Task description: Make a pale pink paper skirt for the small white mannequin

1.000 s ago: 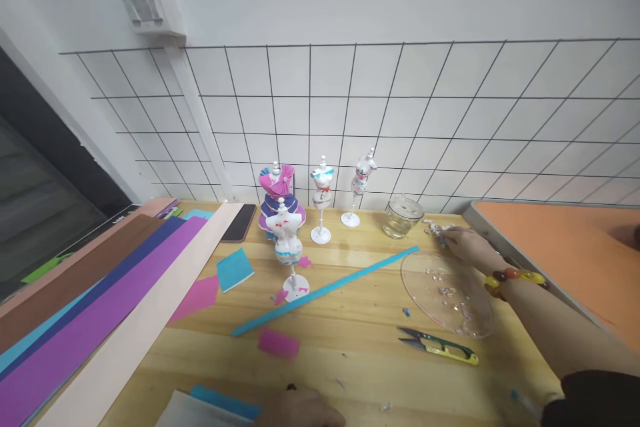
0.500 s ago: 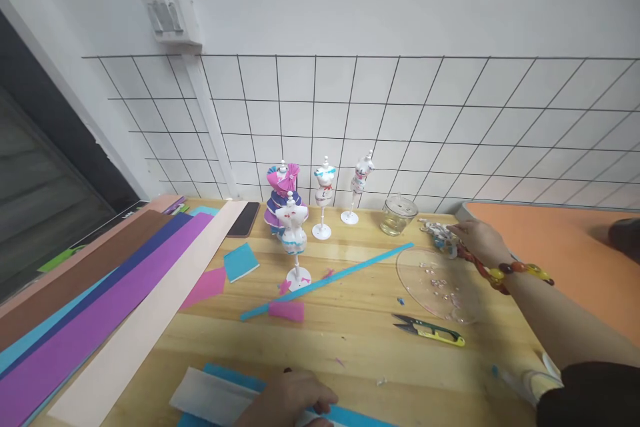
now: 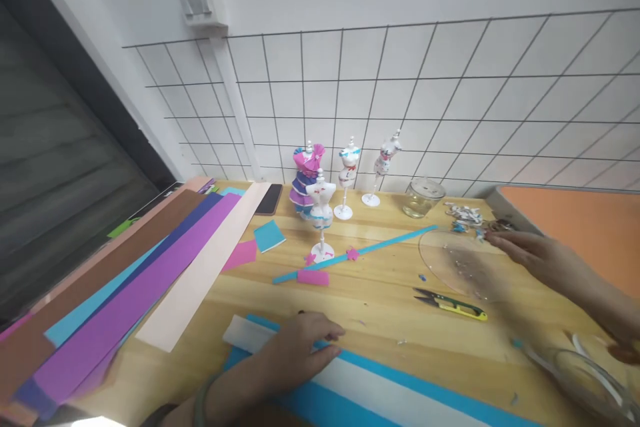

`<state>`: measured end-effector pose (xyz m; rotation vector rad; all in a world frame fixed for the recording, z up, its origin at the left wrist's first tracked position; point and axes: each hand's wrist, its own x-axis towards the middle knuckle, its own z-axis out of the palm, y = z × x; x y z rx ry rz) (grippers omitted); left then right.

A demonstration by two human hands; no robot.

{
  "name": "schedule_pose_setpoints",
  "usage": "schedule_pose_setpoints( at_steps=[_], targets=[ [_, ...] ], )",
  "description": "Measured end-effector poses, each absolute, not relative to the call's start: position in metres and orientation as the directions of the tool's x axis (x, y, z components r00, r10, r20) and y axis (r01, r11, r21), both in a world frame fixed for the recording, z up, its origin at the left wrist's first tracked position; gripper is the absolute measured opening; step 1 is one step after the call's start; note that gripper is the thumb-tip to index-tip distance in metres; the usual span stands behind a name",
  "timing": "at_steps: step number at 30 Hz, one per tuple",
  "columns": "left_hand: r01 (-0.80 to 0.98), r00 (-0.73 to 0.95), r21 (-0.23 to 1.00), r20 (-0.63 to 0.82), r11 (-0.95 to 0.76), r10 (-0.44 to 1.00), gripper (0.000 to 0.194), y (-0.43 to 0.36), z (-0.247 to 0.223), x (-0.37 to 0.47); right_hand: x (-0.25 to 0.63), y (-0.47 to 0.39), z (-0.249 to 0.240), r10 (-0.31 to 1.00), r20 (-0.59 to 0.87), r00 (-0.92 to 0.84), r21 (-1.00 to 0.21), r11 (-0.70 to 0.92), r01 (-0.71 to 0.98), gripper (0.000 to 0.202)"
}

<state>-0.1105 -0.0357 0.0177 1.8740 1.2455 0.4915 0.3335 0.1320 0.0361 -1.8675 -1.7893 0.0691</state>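
My left hand (image 3: 300,347) rests on a white paper strip (image 3: 400,383) lying over blue paper (image 3: 345,407) at the front of the table. Its fingers are slightly curled, the thumb apart from the index finger. To the right, my right hand (image 3: 540,260) reaches to a pile of small white and blue pieces (image 3: 464,215). Its fingertips are pressed together beside a light-blue bit; what they pinch is too small and blurred to name. Below the pile lies a clear round plate (image 3: 434,260) with tiny bits on it. Yellow-handled thread snips (image 3: 453,305) lie nearer to me.
Small white dress forms (image 3: 321,203) stand at the back, one in a pink and purple ruffled dress (image 3: 303,187). A lidded glass jar (image 3: 423,199) is beside them. A narrow blue strip (image 3: 385,241) crosses the table. Coloured paper strips (image 3: 130,287) cover the left. An orange surface (image 3: 580,213) lies right.
The view has shifted, and more of the white and blue paper shows. My right hand has drawn back slightly from the pile. My left hand stays on the paper.
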Motion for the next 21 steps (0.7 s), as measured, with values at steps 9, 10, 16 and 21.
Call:
schedule_pose_setpoints(
  at_steps=[9, 10, 16, 21],
  targets=[
    [0.679, 0.270, 0.723, -0.084, -0.127, 0.959, 0.027, -0.036, 0.016, -0.163, 0.235, 0.016, -0.002, 0.887, 0.015, -0.462, -0.535, 0.398, 0.745, 0.036],
    [0.683, 0.247, 0.722, -0.088, -0.109, 0.965, 0.028, -0.035, 0.015, -0.169, 0.224, 0.007, -0.003, 0.870, 0.000, -0.493, -0.542, 0.414, 0.731, 0.035],
    [0.706, 0.156, 0.704, -0.048, -0.077, 0.987, 0.032, -0.031, 0.001, -0.198, 0.185, -0.018, -0.010, 0.778, -0.063, -0.625, -0.566, 0.488, 0.665, 0.034],
    [0.780, 0.164, 0.610, 0.012, -0.137, 0.986, 0.031, -0.036, -0.010, -0.212, 0.173, -0.025, -0.020, 0.735, -0.059, -0.676, -0.539, 0.546, 0.641, 0.034]
  ],
)
